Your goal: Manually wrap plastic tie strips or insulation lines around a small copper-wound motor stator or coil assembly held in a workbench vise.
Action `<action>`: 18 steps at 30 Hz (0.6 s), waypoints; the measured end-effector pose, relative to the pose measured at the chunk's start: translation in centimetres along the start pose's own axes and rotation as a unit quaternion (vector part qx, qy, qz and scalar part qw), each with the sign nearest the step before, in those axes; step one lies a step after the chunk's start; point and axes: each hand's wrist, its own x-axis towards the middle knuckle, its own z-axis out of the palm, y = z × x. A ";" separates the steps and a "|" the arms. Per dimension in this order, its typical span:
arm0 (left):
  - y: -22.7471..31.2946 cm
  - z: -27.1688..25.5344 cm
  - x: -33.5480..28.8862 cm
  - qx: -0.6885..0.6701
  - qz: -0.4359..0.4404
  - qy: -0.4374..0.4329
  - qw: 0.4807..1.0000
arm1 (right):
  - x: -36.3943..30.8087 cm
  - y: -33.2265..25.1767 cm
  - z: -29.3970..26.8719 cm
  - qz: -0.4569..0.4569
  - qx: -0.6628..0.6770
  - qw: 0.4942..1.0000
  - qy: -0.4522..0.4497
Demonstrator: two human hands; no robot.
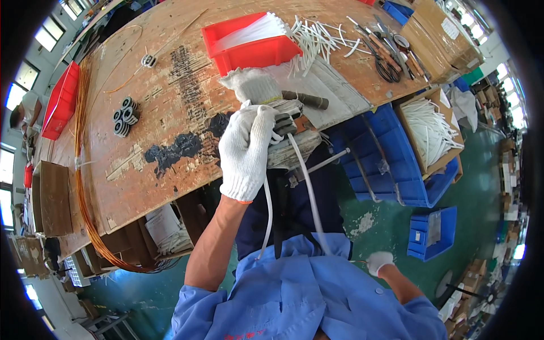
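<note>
My left hand (246,150), in a white knitted glove, is closed on a small dark grey ribbed core (285,123) at the table's front edge. Two white sleeves (306,184) hang from beside that hand towards my lap. Under and behind the core lie a cloth-wrapped pad (297,148) and a dark rod (306,100). Out to the lower right, my gloved right hand (379,262) is curled beside my body. A thin wire end (358,261) shows at its fingers; the rest is hidden by my shirt.
A red bin of white sleeves (243,55) stands behind, with loose sleeves (323,39) beside it. Scissors (387,70) and tools lie at far right. Several dark cores (124,117) and a copper wire bundle (81,164) are left. A blue crate (385,153) adjoins the table's right side.
</note>
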 end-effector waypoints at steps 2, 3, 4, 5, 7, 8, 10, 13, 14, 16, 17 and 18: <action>-0.2 -0.7 -0.3 0.021 0.019 -0.005 1.000 | 0.8 -3.5 -8.4 -0.061 -0.061 0.981 0.173; -0.1 -0.8 -0.5 0.031 0.030 -0.006 0.999 | 0.8 -6.1 -13.8 -0.116 -0.034 0.949 0.293; -0.1 -0.7 -0.7 0.049 0.046 -0.007 0.998 | -0.6 -10.5 -20.5 -0.139 0.093 0.934 0.317; -0.1 -0.6 -0.7 0.063 0.061 -0.006 0.996 | -1.5 -13.0 -24.1 -0.200 0.232 0.890 0.338; -0.2 0.1 -0.8 0.063 0.046 -0.007 0.997 | -2.9 -17.6 -29.6 -0.346 0.532 0.750 0.183; -0.7 0.4 -1.2 0.026 0.001 -0.013 1.000 | -3.5 -19.9 -31.7 -0.362 0.639 0.667 0.126; -0.5 1.1 -1.3 -0.015 -0.022 0.017 1.000 | -4.6 -22.9 -35.9 -0.289 0.773 0.562 0.061; -0.4 1.5 -1.7 -0.009 -0.028 0.034 0.999 | -4.4 -23.1 -32.7 -0.239 0.809 0.537 0.001; -0.6 1.3 -1.6 -0.001 -0.021 0.036 0.999 | -5.0 -22.7 -30.5 -0.212 0.812 0.543 -0.001; -0.8 1.2 -1.5 0.042 0.010 0.021 0.999 | -5.3 -21.5 -29.8 -0.208 0.823 0.529 -0.014; -0.9 1.1 -1.4 0.064 0.021 0.018 0.998 | -5.0 -21.3 -29.6 -0.219 0.819 0.530 -0.022; -1.0 1.1 -1.2 0.085 0.032 0.013 0.996 | -5.0 -21.3 -29.9 -0.232 0.817 0.528 -0.025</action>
